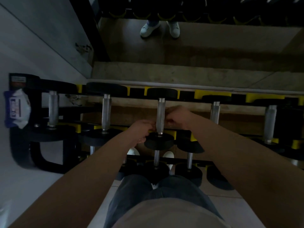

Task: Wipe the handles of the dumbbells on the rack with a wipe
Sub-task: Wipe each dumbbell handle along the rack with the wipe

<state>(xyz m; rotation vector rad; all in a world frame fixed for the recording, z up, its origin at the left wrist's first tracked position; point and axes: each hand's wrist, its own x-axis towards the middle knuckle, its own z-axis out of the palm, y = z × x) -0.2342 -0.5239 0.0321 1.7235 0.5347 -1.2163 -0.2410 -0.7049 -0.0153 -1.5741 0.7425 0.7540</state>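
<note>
- The person's dark jeans (136,186) filled the bottom of the view, with a lower-tier dumbbell (156,168) just beyond the knees.
- Both bare forearms reached forward to the rack's (212,93) top tier, where 5 steel handles lay side by side.
- The left hand (141,130) sat against the left side of the 3rd dumbbell handle (160,112), near its close end, with its fingers curled in.
- The right hand (177,116) sat against the handle's right side, a little farther along, fingers also curled in.
- In the dim, blurred view I could not tell whether either hand pinched a wipe or gripped bare steel.
- That handle's long axis ran straight away from the person, from the near black head (158,142) to the far head (162,92).
- A pack of wipes (16,109) lay at the rack's left end, well apart from the hands.
- Beyond the rack, a mirror (213,46) reflected 2 white shoes (150,28).
</note>
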